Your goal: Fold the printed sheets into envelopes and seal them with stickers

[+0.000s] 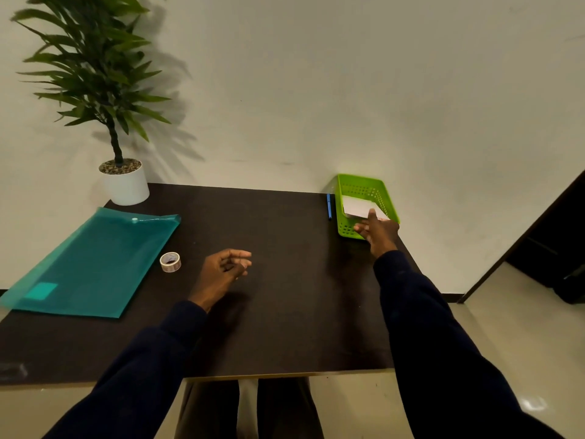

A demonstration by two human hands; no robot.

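Seen from the head camera, a person sits at a dark worktop pushed against a pale wall, both arms in dark sleeves reaching out over it.

The right hand is stretched to the far right corner, above the near end of a green basket. Its fingers are spread and mostly straight and grip nothing. The forefinger lies across the edge of the white paper that sits inside the basket, though I cannot tell whether it touches the paper. How many pieces of paper are in there, and whether they are folded, is too small to make out. A blue pen lies just beside the basket's left wall, pointing toward the far edge.

The left hand hangs over the middle of the worktop, slightly left of centre. Its fingers are loosely curled, the palm is turned inward, and it holds nothing.

A small roll of stickers stands just left of that hand, apart from it. It is close to the right edge of a teal plastic folder, which lies flat and slanted along the left side of the worktop.

A leafy plant in a white pot stands at the far left corner. The person's legs show below the near edge.
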